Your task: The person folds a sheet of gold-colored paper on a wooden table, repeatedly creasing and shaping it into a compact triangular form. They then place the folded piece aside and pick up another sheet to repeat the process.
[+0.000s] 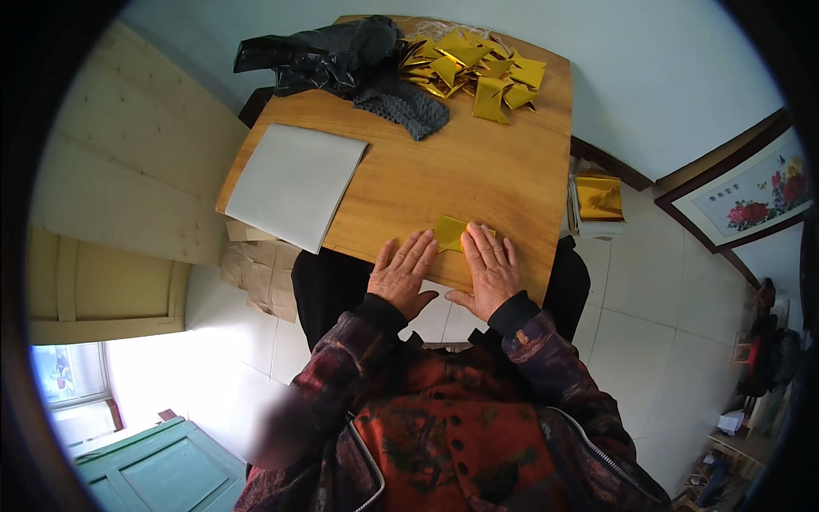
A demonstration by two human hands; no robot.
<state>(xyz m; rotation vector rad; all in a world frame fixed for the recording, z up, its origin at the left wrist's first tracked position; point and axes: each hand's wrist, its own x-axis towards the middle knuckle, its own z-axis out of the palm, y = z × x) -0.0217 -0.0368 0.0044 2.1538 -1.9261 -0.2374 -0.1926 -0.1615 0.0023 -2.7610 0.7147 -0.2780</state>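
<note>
Gold shiny paper [449, 232] lies at the near edge of the brown wooden bench [503, 175], apparently steadied by the flat, open right hand [490, 266], the open left hand [403, 275] beside it. A grey rectangular sheet [294, 188] takes the left side; black plastic [299, 53] and folded gold pieces [490, 100] sit farthest, seemingly out of the way.
</note>
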